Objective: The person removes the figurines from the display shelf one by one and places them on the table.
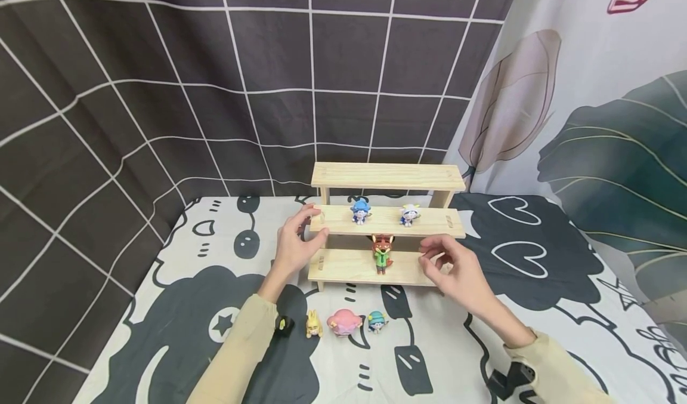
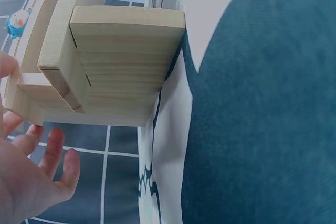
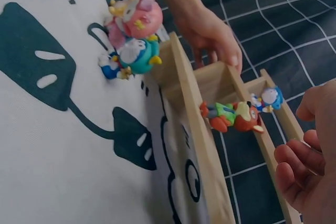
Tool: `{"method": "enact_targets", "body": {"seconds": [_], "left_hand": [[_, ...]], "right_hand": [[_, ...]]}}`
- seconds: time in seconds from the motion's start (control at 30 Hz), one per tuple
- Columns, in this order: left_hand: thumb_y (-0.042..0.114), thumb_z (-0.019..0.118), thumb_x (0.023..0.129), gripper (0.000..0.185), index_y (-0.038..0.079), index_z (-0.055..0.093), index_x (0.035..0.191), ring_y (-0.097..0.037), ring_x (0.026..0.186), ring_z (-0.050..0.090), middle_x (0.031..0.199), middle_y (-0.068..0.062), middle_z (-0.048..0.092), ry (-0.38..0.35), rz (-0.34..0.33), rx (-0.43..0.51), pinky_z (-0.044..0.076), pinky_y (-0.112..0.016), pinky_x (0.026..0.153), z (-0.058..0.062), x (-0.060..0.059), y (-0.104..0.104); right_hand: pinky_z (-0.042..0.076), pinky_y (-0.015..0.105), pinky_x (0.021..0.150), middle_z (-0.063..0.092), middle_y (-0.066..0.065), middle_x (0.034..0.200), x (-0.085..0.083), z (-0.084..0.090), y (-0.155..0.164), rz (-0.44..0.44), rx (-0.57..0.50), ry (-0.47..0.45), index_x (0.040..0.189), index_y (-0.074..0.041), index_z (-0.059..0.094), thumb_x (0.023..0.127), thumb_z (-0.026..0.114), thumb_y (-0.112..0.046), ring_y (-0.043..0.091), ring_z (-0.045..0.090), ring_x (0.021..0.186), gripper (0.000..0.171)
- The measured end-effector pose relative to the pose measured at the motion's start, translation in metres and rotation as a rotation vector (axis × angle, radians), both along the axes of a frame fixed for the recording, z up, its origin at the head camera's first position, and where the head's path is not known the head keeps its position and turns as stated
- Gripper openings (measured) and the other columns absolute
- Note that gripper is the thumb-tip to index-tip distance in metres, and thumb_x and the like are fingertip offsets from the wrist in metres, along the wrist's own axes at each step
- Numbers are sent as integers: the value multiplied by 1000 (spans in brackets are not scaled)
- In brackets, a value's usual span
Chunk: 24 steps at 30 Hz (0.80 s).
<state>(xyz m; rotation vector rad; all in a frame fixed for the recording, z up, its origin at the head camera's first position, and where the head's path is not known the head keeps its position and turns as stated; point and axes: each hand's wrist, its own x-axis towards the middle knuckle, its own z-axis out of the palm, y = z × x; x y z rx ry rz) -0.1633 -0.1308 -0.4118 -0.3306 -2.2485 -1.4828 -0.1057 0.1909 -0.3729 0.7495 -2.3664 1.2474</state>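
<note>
A three-tier wooden display shelf (image 1: 389, 178) stands on the patterned cloth. My left hand (image 1: 294, 244) pinches the left end of its middle tier, thumb at the front edge and other fingers spread behind. At the right end, my right hand (image 1: 456, 271) hovers by the lower tiers, its fingers loosely bent around nothing. On the bottom tier, near the middle, a fox figurine (image 1: 382, 256) in green stands upright. The middle tier carries a blue-hatted figurine (image 1: 361, 212) and a white-hatted figurine (image 1: 410, 215), set apart.
In front of the shelf sit a yellow figurine (image 1: 313, 324), a pink round figurine (image 1: 344, 322) and a teal-hatted figurine (image 1: 377, 321). A dark grid-patterned curtain (image 1: 279, 117) hangs close behind. A leaf-print curtain (image 1: 606, 147) is at right.
</note>
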Motion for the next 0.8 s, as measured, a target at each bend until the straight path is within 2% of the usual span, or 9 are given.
{"method": "enact_targets", "body": {"seconds": [0.2,0.43,0.8], "left_hand": [[14,76,80,41,4,68,119,-36,107,60,139,-14,58,0,-5,-5,47,-59,89,0,-1,0],[14,76,80,41,5,68,119,-36,112,60,140,-12,58,1,3,-15,47,-58,90,0,0,0],[14,77,80,40,6,69,119,-35,117,59,142,-11,57,15,7,-17,48,-56,90,0,0,-1]], "right_hand": [[47,21,61,68,10,95,-9,4,3,-23,6,14,107,1,64,81,72,11,11,60,80,30],[47,19,61,68,5,94,-19,9,6,-59,-7,32,106,0,64,83,72,9,10,58,75,26],[45,16,62,68,9,95,-31,13,7,-88,-7,24,107,2,62,83,69,8,8,59,78,25]]}}
